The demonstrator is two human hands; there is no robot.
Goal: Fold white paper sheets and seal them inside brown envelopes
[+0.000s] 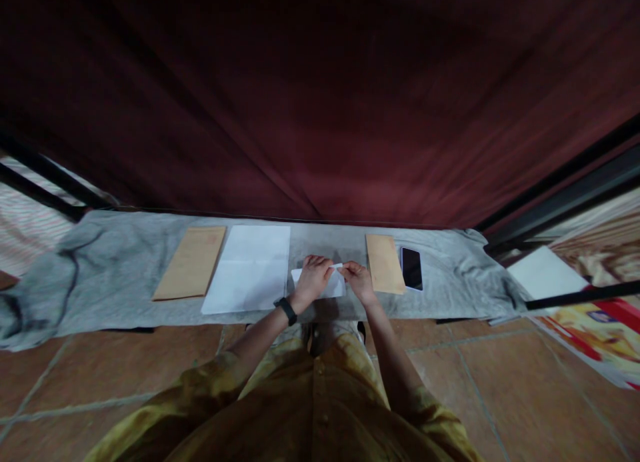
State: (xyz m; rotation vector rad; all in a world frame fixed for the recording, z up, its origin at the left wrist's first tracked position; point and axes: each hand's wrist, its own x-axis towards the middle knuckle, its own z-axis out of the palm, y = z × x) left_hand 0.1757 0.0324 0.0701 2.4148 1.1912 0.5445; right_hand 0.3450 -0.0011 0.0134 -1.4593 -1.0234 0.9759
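My left hand (313,278) and my right hand (357,277) both pinch a small folded white paper (331,286) that lies on a grey cloth (115,275). The fingers of both hands are closed on its top edge. My left wrist carries a black band (286,310). A larger white sheet (253,269) lies just left of my left hand. A brown envelope (384,263) lies just right of my right hand.
A second brown envelope (193,262) lies at the left of the white sheet. A dark phone (411,268) sits right of the near envelope. A dark red curtain (320,95) hangs behind. Tiled floor (500,395) and a colourful printed sheet (595,335) are at the right.
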